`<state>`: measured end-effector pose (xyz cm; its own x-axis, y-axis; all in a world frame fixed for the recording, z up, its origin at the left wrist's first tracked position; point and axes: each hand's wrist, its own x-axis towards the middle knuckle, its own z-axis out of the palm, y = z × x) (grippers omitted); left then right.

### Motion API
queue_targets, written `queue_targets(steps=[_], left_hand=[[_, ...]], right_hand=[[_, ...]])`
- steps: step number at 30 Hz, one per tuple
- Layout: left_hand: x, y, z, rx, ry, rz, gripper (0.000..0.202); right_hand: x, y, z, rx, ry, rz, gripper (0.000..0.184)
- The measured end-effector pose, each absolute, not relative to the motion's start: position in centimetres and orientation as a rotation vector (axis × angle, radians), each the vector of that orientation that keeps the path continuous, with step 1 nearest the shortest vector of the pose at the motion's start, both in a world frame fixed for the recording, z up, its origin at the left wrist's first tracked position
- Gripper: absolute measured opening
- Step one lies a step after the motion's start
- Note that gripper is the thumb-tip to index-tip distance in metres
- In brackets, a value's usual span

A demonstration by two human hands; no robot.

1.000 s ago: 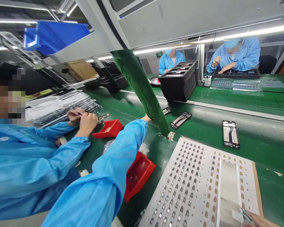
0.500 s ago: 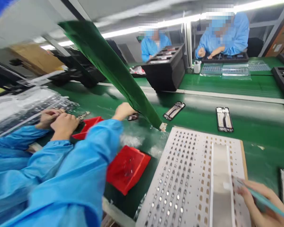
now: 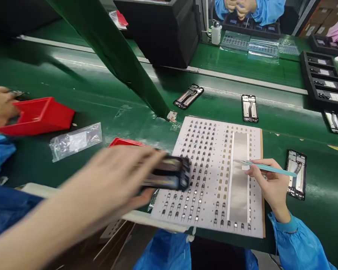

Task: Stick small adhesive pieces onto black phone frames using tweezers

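Note:
My left hand (image 3: 121, 176), smeared by motion, grips a black phone frame (image 3: 171, 173) above the left part of a white perforated board (image 3: 214, 168). Its fingers wrap over the frame, and part of it is hidden behind them. In my right hand (image 3: 273, 183) are light blue tweezers (image 3: 276, 170), their tips over a silvery strip (image 3: 239, 187) that lies on the board. A small pale piece shows by the tips; whether they pinch it I cannot tell. Rows of small dark metal parts sit on the board. Another phone frame (image 3: 297, 174) lies beside my right hand.
A green-wrapped post (image 3: 124, 71) slants across the bench behind the board. Further phone frames (image 3: 249, 108) lie beyond it. To the left are a red bin (image 3: 42, 116), a clear plastic bag (image 3: 76, 140) and a co-worker's hand (image 3: 0, 105). A black tray (image 3: 323, 80) stands at right.
My left hand has come back from beside the post to the board, carrying the phone frame. The view has tilted down and turned right. My right hand still holds the tweezers over the strip.

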<state>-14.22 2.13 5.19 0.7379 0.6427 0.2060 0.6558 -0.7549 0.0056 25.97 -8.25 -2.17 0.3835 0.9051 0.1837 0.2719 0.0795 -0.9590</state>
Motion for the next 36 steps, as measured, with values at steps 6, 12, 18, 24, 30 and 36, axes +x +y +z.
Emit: queue_targets(steps=[6, 12, 18, 24, 30, 36], left_hand=[[-1.6, 0.7, 2.3, -3.015, -0.426, -0.111, 0.055], [0.0, 2.5, -0.2, -3.064, -0.363, -0.161, 0.058], [-0.7, 2.2, -1.0, -3.065, -0.425, -0.065, 0.055], [-3.3, 2.8, -1.1, -3.148, -0.609, -0.282, 0.064], [-4.5, 2.8, -1.1, -3.146, -0.943, -0.525, 0.045], [-4.1, 2.4, -1.4, -3.159, -1.007, -0.603, 0.042]], right_hand=[[24.8, -4.1, -0.4, -1.470, -1.103, 0.850, 0.030], [24.8, 2.0, -3.2, -1.482, -0.957, 0.992, 0.051], [25.1, 2.2, -4.5, -1.520, -0.990, 0.991, 0.039], [25.1, 2.1, -4.3, -1.534, -1.016, 0.973, 0.034], [25.1, 2.0, -4.3, -1.566, -1.036, 0.950, 0.035], [25.1, 2.2, -4.6, -1.581, -1.047, 0.934, 0.035]])
